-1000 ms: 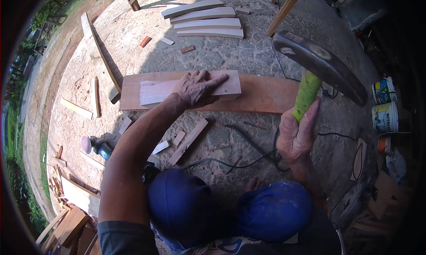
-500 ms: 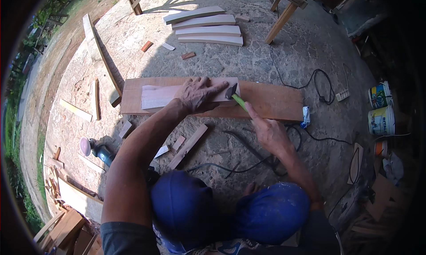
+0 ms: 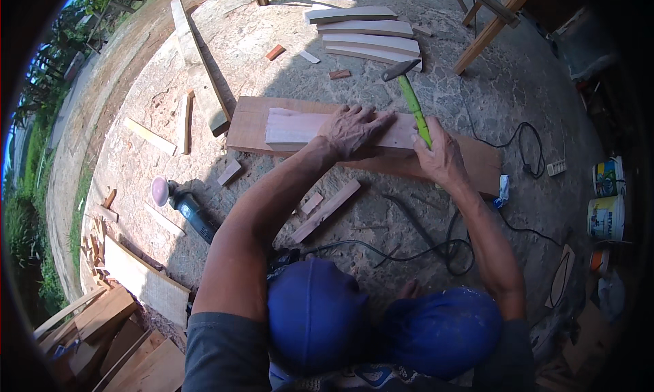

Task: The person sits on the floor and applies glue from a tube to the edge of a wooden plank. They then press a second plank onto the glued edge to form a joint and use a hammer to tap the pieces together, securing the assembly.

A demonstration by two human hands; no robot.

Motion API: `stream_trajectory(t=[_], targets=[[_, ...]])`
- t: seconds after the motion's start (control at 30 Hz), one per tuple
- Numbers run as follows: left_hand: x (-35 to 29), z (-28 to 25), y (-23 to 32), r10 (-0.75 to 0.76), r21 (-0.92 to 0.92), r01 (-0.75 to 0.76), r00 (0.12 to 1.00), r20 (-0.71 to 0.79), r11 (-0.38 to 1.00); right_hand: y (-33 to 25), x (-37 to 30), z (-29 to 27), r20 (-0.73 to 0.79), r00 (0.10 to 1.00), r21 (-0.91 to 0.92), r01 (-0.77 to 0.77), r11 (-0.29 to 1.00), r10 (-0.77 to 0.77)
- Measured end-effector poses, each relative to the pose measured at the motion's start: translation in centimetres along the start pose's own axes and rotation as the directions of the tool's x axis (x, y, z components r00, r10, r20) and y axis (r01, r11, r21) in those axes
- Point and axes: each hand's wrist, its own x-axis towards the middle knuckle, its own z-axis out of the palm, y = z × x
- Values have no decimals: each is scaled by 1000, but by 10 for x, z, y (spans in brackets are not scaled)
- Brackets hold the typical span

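My left hand point(image 3: 351, 129) lies open, fingers stretched out, on top of a pale wooden block point(image 3: 289, 127). Under the block is a longer, wider reddish-brown plank point(image 3: 480, 161) on the ground. Wrapped round the bright green handle of a hammer point(image 3: 413, 108), my right hand point(image 3: 441, 153) is closed. The dark hammer head is raised above the block's right end, apart from it, with the handle tilted up and slightly left. Whether a nail is in the block cannot be made out.
An angle grinder point(image 3: 191, 211) lies left of my knees. Curved pale wood pieces point(image 3: 368, 28) are stacked beyond the plank. Black cable point(image 3: 436, 245) winds across the ground at right, near paint buckets point(image 3: 606, 216). Scrap wood point(image 3: 102, 315) piles up at lower left.
My right hand has lifted the hammer off the block's right end, swinging its head up and away. My left hand stays on the block. The whole view has shifted.
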Motion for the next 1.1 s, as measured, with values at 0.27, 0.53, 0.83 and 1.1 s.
stream_trajectory(t=[0.27,0.53,0.83,1.1], targets=[[-93,-30,-29,-248,-114,225,933,-260,968,76,45,64,9,993,-156,122,980,-122],[-202,4,-85,-707,-835,333,701,-92,438,52,39,64,-42,982,-129,177,976,-184],[-179,44,-50,-888,-893,277,399,-228,354,50,36,59,-10,996,-128,83,988,-85],[-142,50,-18,-989,-988,-145,148,30,-52,52,32,64,-83,983,-155,152,976,-166]])
